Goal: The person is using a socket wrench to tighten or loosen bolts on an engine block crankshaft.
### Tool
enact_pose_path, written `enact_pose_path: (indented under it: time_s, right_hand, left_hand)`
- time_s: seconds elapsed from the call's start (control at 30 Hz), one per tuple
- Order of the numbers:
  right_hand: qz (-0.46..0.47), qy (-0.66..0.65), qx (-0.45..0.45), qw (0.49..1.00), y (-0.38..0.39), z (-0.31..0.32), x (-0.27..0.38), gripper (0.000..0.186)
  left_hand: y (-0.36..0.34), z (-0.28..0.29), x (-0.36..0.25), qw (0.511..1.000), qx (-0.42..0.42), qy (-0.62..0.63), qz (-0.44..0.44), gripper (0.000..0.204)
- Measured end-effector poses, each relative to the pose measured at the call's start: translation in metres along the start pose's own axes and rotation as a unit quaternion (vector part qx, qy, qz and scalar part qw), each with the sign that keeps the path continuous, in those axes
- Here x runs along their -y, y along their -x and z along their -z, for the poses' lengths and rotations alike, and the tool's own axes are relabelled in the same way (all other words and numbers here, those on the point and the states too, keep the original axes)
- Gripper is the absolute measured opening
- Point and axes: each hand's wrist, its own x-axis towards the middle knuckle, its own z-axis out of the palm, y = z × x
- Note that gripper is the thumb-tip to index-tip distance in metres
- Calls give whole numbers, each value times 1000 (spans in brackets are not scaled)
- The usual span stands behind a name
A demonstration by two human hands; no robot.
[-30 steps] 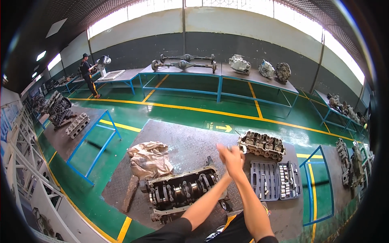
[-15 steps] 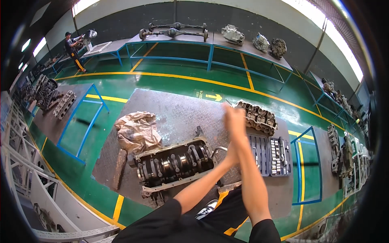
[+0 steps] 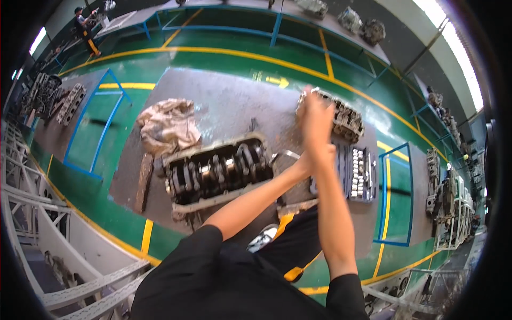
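My right hand (image 3: 318, 120) is raised over the metal-topped table, smeared by motion, in front of a cylinder head (image 3: 349, 121). My left hand (image 3: 308, 161) meets the right wrist, partly hidden behind it. What either hand holds, if anything, cannot be made out. Left of my hands lies an engine block (image 3: 184, 207) with its crankshaft (image 3: 216, 172) exposed upward. A curved metal tube (image 3: 286, 153) shows between the block and my left hand. Close to my right forearm, an open socket set case (image 3: 372, 178) holds rows of shiny sockets, partly covered by my arm.
A crumpled beige cloth (image 3: 168, 125) and a wooden bar (image 3: 143, 181) lie on the table's left side. Blue frames (image 3: 409, 197) stand beside it. Behind, a long bench (image 3: 298, 38) bears metal housings. A person (image 3: 85, 31) works at the far left.
The view has tilted down, so the table sits higher in the picture. My hands stay together, the right one shifted slightly right and blurred.
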Motion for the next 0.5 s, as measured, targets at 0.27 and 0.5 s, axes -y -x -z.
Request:
enact_pose_path:
  time_s: [0.27,0.5]
  right_hand:
    - [-111,-218,218,945,-7,56,20,50]
    - [-20,-183,242,953,31,18,19,50]
  left_hand:
    - [50,60,-79,964,-223,-106,94,27]
    - [14,86,-60,845,-489,-214,42,42]
